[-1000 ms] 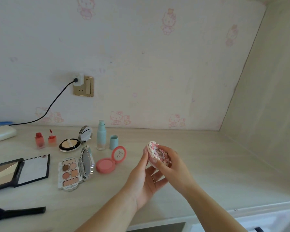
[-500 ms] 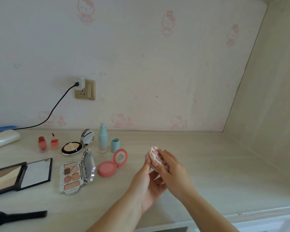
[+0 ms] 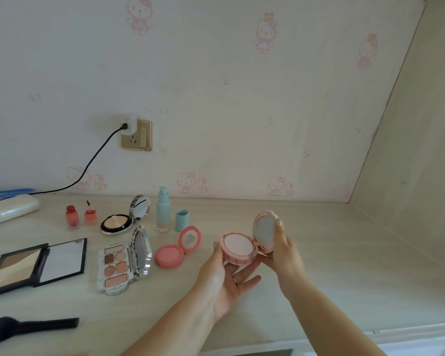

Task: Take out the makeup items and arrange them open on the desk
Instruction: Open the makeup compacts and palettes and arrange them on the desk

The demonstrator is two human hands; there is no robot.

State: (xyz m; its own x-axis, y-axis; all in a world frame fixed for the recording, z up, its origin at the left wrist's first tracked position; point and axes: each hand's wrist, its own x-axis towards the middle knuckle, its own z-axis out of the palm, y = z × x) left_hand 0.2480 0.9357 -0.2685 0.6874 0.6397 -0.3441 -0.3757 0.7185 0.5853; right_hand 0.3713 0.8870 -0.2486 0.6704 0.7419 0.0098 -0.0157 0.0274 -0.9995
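While both hands hold it just above the desk [image 3: 344, 273], a round pink compact [image 3: 239, 246] sits open at about 3 o'clock from the other makeup. The left hand [image 3: 224, 276] cradles the base with curled fingers, and the right hand [image 3: 284, 249] pinches the mirrored lid, which stands upright on the right, hinge side. Five opened cases already lie at 9 o'clock, the nearest a coral blush [image 3: 176, 246], so the left hand is closer to the free spot beside it.

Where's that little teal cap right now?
The teal cap stands upright near the back of the desk, just right of the teal pump bottle and behind the open coral blush compact.
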